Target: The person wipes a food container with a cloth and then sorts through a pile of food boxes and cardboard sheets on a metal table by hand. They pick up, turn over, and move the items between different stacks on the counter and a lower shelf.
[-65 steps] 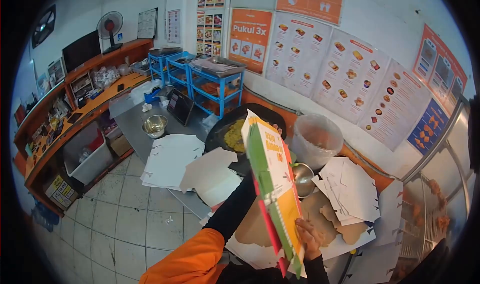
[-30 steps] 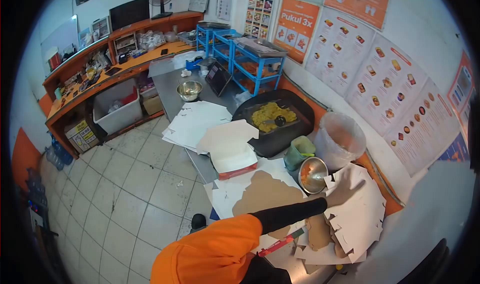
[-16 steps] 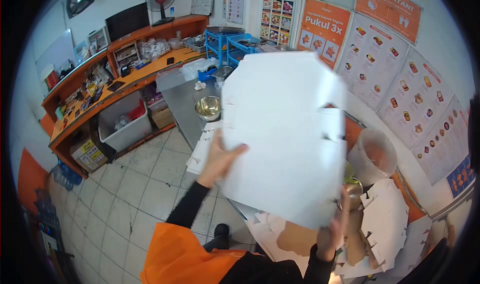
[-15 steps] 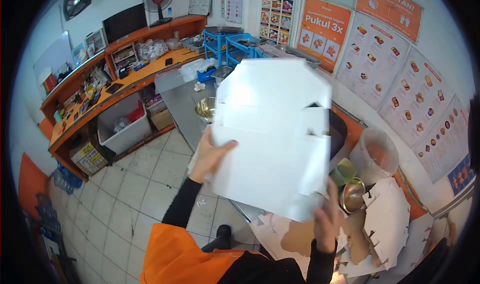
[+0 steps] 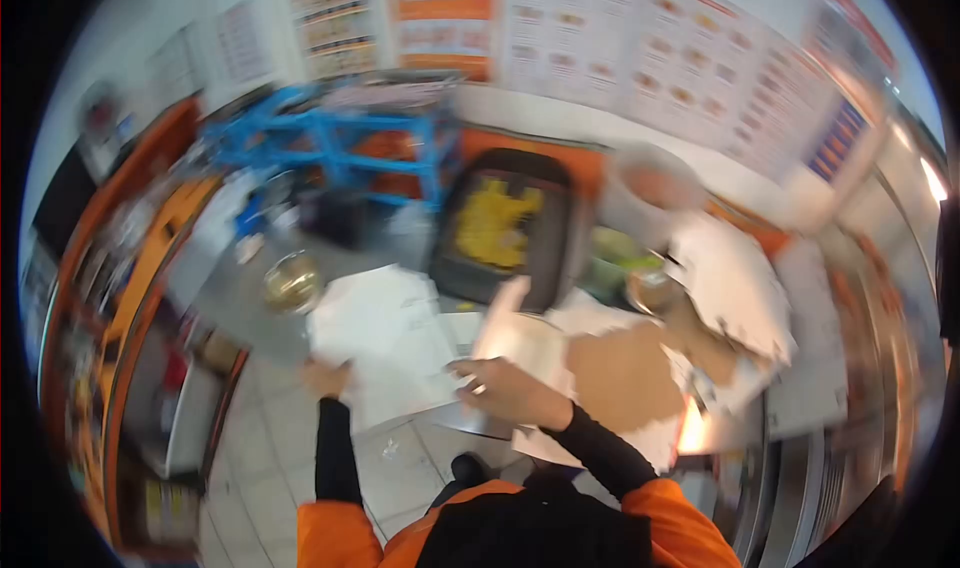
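A flat white cardboard box blank (image 5: 380, 338) lies low over the left part of the metal table, tilted in this view. My left hand (image 5: 327, 378) is closed on its lower left edge, thumb on the near side. Close to the blank's right edge is my right hand (image 5: 515, 390), its fingers bent toward the left and smeared by motion; whether it grips anything I cannot tell. Just behind that hand stands a pale, blurred upright flap (image 5: 508, 313). More flat box blanks with a brown cardboard face (image 5: 625, 378) lie to the right.
A dark tray of yellow pieces (image 5: 498, 223) sits at the back. Left of it are blue racks (image 5: 385, 148) and a metal bowl (image 5: 293, 283). A clear tub (image 5: 650, 193), a green container (image 5: 615, 258) and a white blank stack (image 5: 730, 283) stand on the right.
My view has swung to the right. The white box blank has come down from upright before me to low over the table, and my right hand has moved inward beside its right edge.
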`<action>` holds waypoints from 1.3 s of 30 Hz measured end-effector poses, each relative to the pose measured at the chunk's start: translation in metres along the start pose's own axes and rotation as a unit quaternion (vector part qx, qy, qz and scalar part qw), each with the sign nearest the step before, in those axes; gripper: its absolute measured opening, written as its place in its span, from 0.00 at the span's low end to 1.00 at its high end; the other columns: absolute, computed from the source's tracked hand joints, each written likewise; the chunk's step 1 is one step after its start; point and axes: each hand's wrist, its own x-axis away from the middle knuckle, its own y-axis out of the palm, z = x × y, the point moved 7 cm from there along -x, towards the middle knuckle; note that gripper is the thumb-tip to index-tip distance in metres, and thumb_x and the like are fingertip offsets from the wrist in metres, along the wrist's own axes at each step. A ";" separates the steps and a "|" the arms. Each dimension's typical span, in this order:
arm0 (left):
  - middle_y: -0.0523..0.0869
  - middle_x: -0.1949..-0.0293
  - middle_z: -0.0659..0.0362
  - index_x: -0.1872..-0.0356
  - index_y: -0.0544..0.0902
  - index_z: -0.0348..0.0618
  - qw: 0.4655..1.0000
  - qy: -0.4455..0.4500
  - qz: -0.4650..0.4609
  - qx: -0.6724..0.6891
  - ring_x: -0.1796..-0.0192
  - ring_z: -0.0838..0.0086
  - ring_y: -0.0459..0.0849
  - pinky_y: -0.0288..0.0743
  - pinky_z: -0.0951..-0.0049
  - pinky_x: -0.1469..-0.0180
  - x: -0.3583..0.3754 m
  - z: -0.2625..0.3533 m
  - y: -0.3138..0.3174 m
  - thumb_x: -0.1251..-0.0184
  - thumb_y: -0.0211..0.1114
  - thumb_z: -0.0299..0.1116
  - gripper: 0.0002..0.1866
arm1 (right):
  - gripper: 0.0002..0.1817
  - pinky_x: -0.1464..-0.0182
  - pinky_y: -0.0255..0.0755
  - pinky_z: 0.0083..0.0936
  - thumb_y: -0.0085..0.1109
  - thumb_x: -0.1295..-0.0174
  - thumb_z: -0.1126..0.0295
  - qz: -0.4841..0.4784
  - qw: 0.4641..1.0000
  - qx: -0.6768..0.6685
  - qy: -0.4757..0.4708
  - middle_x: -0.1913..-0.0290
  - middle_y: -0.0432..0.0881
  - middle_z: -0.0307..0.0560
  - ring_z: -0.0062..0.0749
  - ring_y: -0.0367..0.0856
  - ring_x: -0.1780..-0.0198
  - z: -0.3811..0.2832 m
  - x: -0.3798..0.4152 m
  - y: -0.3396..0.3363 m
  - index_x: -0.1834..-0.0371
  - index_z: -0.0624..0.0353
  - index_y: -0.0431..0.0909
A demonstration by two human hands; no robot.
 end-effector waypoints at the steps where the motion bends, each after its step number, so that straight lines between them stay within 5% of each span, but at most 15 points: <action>1: 0.64 0.38 0.45 0.38 0.62 0.38 0.998 -0.020 -0.060 -0.017 0.36 0.50 0.60 0.55 0.46 0.37 -0.004 -0.008 0.015 0.65 0.70 0.61 0.53 | 0.19 0.62 0.77 0.27 0.53 0.41 0.72 0.021 0.999 -0.032 -0.022 0.58 0.79 0.62 0.40 0.83 0.61 -0.011 0.019 -0.011 0.46 0.67 0.68; 5: 0.47 0.30 0.53 0.33 0.55 0.45 0.971 -0.071 -0.211 -0.093 0.29 0.49 0.41 0.35 0.18 0.49 -0.038 -0.031 0.033 0.65 0.69 0.62 0.57 | 0.16 0.57 0.76 0.22 0.52 0.37 0.70 0.189 0.970 -0.126 0.088 0.56 0.80 0.46 0.26 0.81 0.61 0.009 0.119 -0.067 0.47 0.63 0.71; 7: 0.51 0.33 0.47 0.34 0.58 0.44 0.970 -0.072 -0.128 -0.195 0.37 0.48 0.57 0.42 0.17 0.53 -0.009 0.010 -0.047 0.56 0.58 0.71 0.52 | 0.17 0.61 0.75 0.20 0.54 0.42 0.74 0.400 0.911 -0.052 0.085 0.59 0.81 0.45 0.24 0.81 0.63 0.068 0.195 -0.103 0.49 0.62 0.73; 13: 0.56 0.36 0.52 0.33 0.59 0.60 0.977 -0.048 0.104 -0.180 0.38 0.51 0.57 0.47 0.31 0.44 0.052 0.112 -0.179 0.44 0.52 0.67 0.39 | 0.30 0.51 0.71 0.39 0.60 0.46 0.63 0.798 0.538 0.057 0.266 0.50 0.75 0.54 0.39 0.74 0.50 0.226 0.482 -0.193 0.41 0.62 0.64; 15: 0.59 0.35 0.55 0.33 0.60 0.58 0.932 0.183 0.311 0.022 0.34 0.54 0.54 0.50 0.44 0.38 0.110 0.173 -0.228 0.40 0.57 0.55 0.35 | 0.42 0.41 0.57 0.53 0.65 0.53 0.49 0.721 0.426 0.122 0.532 0.49 0.74 0.59 0.54 0.61 0.39 0.279 0.523 -0.213 0.39 0.63 0.61; 16: 0.59 0.35 0.55 0.33 0.60 0.58 0.934 0.181 0.308 0.020 0.34 0.54 0.54 0.50 0.44 0.38 0.139 0.201 -0.239 0.40 0.57 0.55 0.35 | 0.45 0.38 0.48 0.56 0.65 0.58 0.42 0.694 0.453 0.038 0.559 0.46 0.72 0.60 0.62 0.47 0.34 0.297 0.527 -0.220 0.41 0.64 0.66; 18: 0.66 0.39 0.56 0.35 0.64 0.57 0.883 0.318 0.301 0.167 0.34 0.58 0.56 0.50 0.57 0.35 0.214 0.278 -0.273 0.41 0.61 0.45 0.31 | 0.28 0.48 0.65 0.40 0.66 0.54 0.54 0.691 0.568 0.045 0.445 0.60 0.79 0.56 0.49 0.71 0.50 0.322 0.532 -0.249 0.55 0.65 0.76; 20: 0.71 0.44 0.52 0.40 0.68 0.52 0.847 0.404 0.221 0.266 0.36 0.59 0.58 0.49 0.59 0.35 0.274 0.344 -0.272 0.41 0.62 0.38 0.26 | 0.11 0.67 0.71 0.24 0.63 0.50 0.70 0.777 0.567 0.168 0.214 0.78 0.79 0.52 0.34 0.78 0.76 0.275 0.518 -0.278 0.68 0.67 0.75; 28: 0.67 0.46 0.51 0.41 0.68 0.44 0.608 0.627 -0.233 0.427 0.39 0.59 0.62 0.55 0.58 0.37 0.521 0.545 -0.178 0.41 0.62 0.38 0.26 | 0.04 0.71 0.71 0.16 0.58 0.45 0.80 0.821 0.542 0.181 -0.007 0.72 0.81 0.44 0.16 0.77 0.72 0.117 0.501 -0.327 0.66 0.68 0.76; 29: 0.67 0.46 0.51 0.41 0.68 0.44 0.612 0.626 -0.226 0.428 0.39 0.59 0.62 0.55 0.58 0.37 0.534 0.563 -0.161 0.41 0.62 0.38 0.26 | 0.04 0.71 0.72 0.17 0.58 0.46 0.81 0.784 0.557 0.271 -0.030 0.70 0.82 0.46 0.20 0.78 0.73 0.092 0.491 -0.323 0.67 0.68 0.77; 31: 0.70 0.49 0.55 0.39 0.66 0.46 0.470 0.446 -0.509 0.566 0.42 0.64 0.67 0.57 0.62 0.37 0.555 0.595 -0.115 0.36 0.57 0.40 0.25 | 0.04 0.71 0.74 0.21 0.59 0.50 0.80 0.668 0.560 0.479 -0.104 0.66 0.83 0.51 0.32 0.82 0.72 0.046 0.460 -0.299 0.70 0.64 0.79; 33: 0.70 0.45 0.58 0.36 0.63 0.49 0.271 0.102 -0.765 0.576 0.41 0.69 0.68 0.58 0.67 0.36 0.574 0.600 -0.082 0.32 0.51 0.46 0.26 | 0.03 0.73 0.74 0.21 0.59 0.54 0.80 0.566 0.647 0.497 -0.120 0.62 0.83 0.49 0.32 0.84 0.66 0.027 0.429 -0.270 0.76 0.62 0.76; 34: 0.64 0.37 0.58 0.34 0.59 0.50 0.399 0.133 -0.740 0.525 0.36 0.70 0.63 0.57 0.69 0.35 0.563 0.595 -0.057 0.32 0.47 0.52 0.29 | 0.04 0.73 0.74 0.22 0.60 0.56 0.80 0.528 0.670 0.509 -0.111 0.60 0.83 0.49 0.32 0.84 0.64 0.024 0.415 -0.258 0.78 0.62 0.74; 35: 0.60 0.34 0.58 0.32 0.56 0.48 0.400 0.486 -0.593 0.502 0.34 0.73 0.60 0.54 0.70 0.34 0.551 0.602 -0.037 0.31 0.43 0.54 0.32 | 0.04 0.73 0.74 0.22 0.60 0.56 0.80 0.528 0.672 0.506 -0.118 0.60 0.83 0.49 0.32 0.84 0.64 0.024 0.413 -0.252 0.78 0.62 0.74; 39: 0.60 0.34 0.58 0.33 0.56 0.47 0.347 0.235 -0.696 0.584 0.34 0.72 0.60 0.54 0.69 0.34 0.546 0.615 -0.057 0.31 0.43 0.55 0.32 | 0.06 0.71 0.73 0.19 0.62 0.57 0.81 0.495 0.700 0.475 -0.200 0.61 0.83 0.49 0.32 0.84 0.65 0.020 0.408 -0.240 0.78 0.63 0.73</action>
